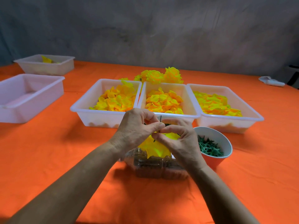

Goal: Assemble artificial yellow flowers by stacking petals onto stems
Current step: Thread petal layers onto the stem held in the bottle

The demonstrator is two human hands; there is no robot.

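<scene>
My picture is bright and even. Light comes from above, so soft shadows sit under the white trays and under my arms on the orange table. The yellow petals glow too bright and lose detail. My hands look a bit blurry. The edges bend and the far wall looks soft.

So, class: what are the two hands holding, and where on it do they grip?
Both hands, left hand and right hand, pinch a thin dark stem with fingertips just above the yellow flower threaded on it.
</scene>
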